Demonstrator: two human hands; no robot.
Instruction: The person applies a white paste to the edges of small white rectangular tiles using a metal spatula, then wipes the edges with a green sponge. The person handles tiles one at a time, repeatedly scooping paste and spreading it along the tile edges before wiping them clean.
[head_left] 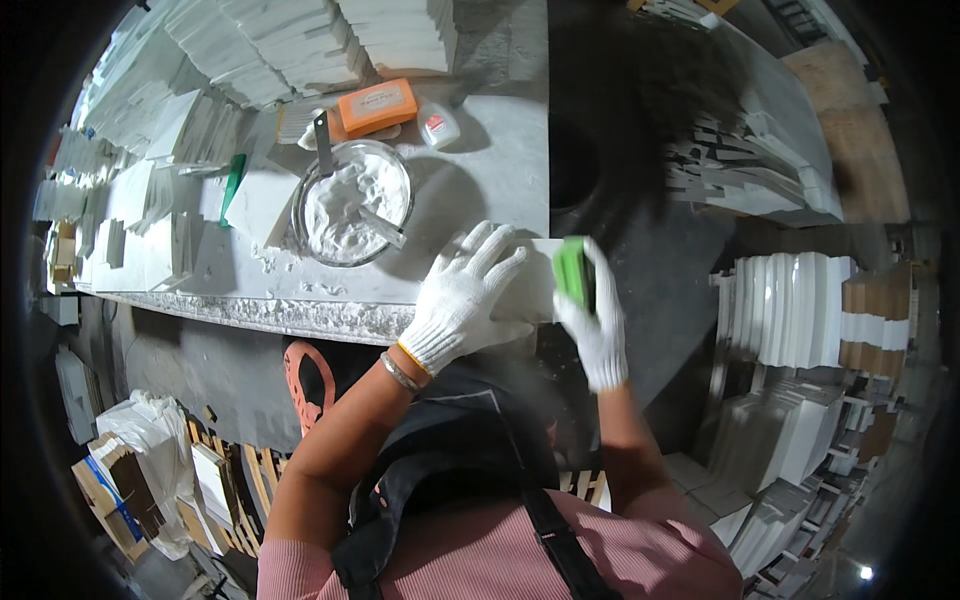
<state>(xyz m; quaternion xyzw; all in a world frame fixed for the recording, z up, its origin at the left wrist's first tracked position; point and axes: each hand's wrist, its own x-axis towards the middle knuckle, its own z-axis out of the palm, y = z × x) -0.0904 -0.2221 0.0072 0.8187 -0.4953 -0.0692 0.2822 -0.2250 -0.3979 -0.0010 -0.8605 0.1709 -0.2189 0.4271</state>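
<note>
1. At the table (480,150) edge, seen from above, a person in white knit gloves works on a pale stone tile (530,285).
2. Left hand (462,298): lies flat on the tile with fingers spread, pressing down and gripping nothing. A thin bracelet circles the wrist.
3. Right hand (592,318): clenched around a green block (573,272), held upright against the tile's right edge.
4. Tile: lies at the near right corner of the table, mostly hidden beneath the left hand, its right end jutting past the table's edge.
5. Bowl (352,202): a round metal bowl of white paste stands on the table just beyond the left hand. A scraper (323,140) leans on its far rim, and a pale stick lies in the paste.
6. Beyond the bowl lies an orange block (377,105), with a small white bottle (439,127) just to its right.
7. A green-handled tool (233,183) lies left of the bowl, among loose pale tile pieces.
8. Stacks of white tiles (300,45) fill the far side of the table.
9. More white tiles stand on edge in racks (785,310) at the right.
10. To the right of the table is a dark round surface (640,170); what it is cannot be told.
11. Lower down, the person's pink ribbed top and dark apron straps show, with wooden pallets (240,480) on the floor at the left.
</note>
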